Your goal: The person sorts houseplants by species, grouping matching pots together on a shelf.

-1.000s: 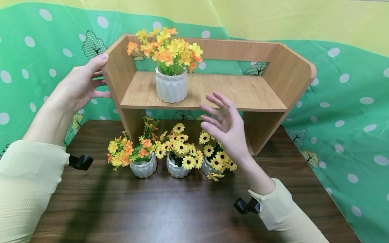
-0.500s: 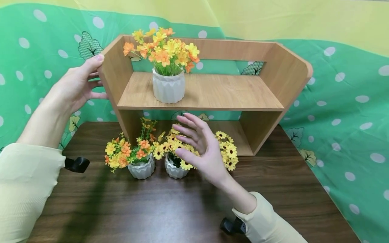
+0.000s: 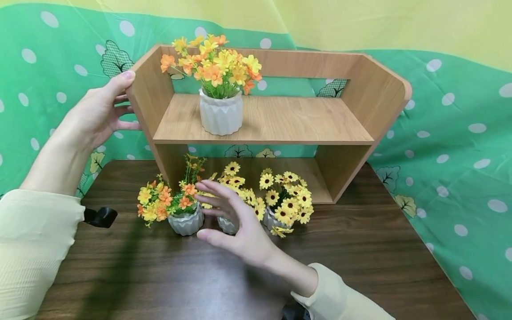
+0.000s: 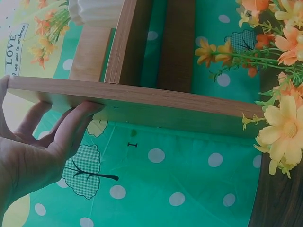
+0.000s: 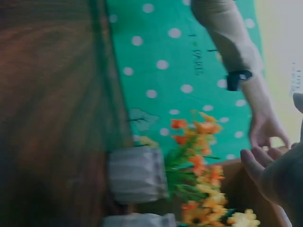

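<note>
My left hand (image 3: 100, 106) grips the left side panel of a two-tier wooden shelf (image 3: 280, 120); in the left wrist view its fingers (image 4: 78, 118) lie against the panel's outer face. On the upper board stands a white ribbed pot of orange and yellow flowers (image 3: 221, 113). My right hand (image 3: 240, 226), fingers spread and slightly bent, holds nothing. It hovers at the front of the lower row, near the pot of orange flowers (image 3: 186, 221), and partly hides the middle pot of yellow daisies (image 3: 228, 226). Another pot of yellow daisies (image 3: 288, 204) stands to its right.
The shelf stands on a dark wooden table (image 3: 160, 275). Behind it hangs a green and yellow cloth (image 3: 452, 146) with white dots. The three lower pots stand in a row at the shelf's front, their flowers reaching up below the upper board.
My right hand has moved left and down, from before the upper board past the daisies to near the left orange-flower pot. The left hand stays on the shelf panel.
</note>
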A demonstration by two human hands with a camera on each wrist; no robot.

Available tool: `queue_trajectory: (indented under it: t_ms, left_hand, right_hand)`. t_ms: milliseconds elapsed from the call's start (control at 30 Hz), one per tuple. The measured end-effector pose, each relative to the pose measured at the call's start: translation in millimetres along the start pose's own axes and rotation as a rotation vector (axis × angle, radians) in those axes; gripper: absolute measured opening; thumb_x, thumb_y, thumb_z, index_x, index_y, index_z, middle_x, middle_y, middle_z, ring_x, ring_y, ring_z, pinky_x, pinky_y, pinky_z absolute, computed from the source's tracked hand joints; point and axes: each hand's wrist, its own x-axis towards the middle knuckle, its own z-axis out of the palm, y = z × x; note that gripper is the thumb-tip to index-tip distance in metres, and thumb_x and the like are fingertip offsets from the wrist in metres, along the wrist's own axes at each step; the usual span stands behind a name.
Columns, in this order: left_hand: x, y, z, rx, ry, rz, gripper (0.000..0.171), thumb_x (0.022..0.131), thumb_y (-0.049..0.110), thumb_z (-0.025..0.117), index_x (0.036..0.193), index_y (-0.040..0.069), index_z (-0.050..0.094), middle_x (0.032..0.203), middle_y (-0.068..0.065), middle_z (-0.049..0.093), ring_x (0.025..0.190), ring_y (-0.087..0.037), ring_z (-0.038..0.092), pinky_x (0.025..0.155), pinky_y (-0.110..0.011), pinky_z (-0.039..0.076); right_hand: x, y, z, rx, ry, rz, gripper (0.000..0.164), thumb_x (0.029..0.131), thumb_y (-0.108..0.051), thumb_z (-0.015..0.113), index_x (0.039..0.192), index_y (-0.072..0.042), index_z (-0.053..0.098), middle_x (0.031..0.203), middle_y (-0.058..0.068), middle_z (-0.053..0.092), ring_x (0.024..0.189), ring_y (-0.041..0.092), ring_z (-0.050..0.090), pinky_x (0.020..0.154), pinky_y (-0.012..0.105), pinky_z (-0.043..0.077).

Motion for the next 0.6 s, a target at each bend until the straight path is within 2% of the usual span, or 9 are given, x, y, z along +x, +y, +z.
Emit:
queue_trajectory:
  t_ms: [100,300,433,600]
  left_hand:
    - [0.5,0.6,-1.3,-0.016,0.005,-0.005,0.062,0.099,0.048,0.064,0.154,0.027,0.043,0.158,0.003,0.032,0.139,-0.028,0.038,0.068,-0.036,0.065]
    - [1.7,0.8,-1.8,-0.02,0.003,-0.004,0.062,0.1,0.047,0.063,0.154,0.027,0.043,0.158,0.002,0.032,0.138,-0.028,0.04,0.068,-0.036,0.065]
    - [2.4,0.5,-1.5,-0.02,0.002,-0.006,0.062,0.099,0.047,0.064,0.154,0.027,0.043,0.157,0.003,0.033,0.139,-0.029,0.039,0.068,-0.036,0.065]
    - [2.6,0.3,-1.4,-0.021,0.007,-0.008,0.062,0.099,0.047,0.064,0.154,0.027,0.043,0.158,0.003,0.032,0.14,-0.029,0.038,0.067,-0.036,0.065]
  right_hand:
    - [-7.6,13.8,9.4,-0.037,-0.016,0.08,0.079,0.091,-0.002,0.073,0.158,-0.019,0.036,0.162,0.002,0.043,0.144,0.025,0.052,0.114,0.041,0.049]
    - [-22.0,37.0,22.0,-0.13,0.023,0.206,0.071,0.093,-0.016,0.075,0.156,-0.021,0.042,0.159,-0.004,0.047,0.144,0.029,0.051,0.112,0.034,0.051]
    - [-27.1,48.1,25.7,-0.175,0.016,0.297,0.072,0.094,-0.025,0.077,0.156,-0.027,0.04,0.161,-0.002,0.045,0.147,0.026,0.049,0.112,0.031,0.05]
    - [-26.5,61.2,25.1,-0.249,0.011,0.381,0.076,0.094,-0.034,0.076,0.158,-0.025,0.038,0.163,0.002,0.043,0.148,0.023,0.047,0.112,0.032,0.05]
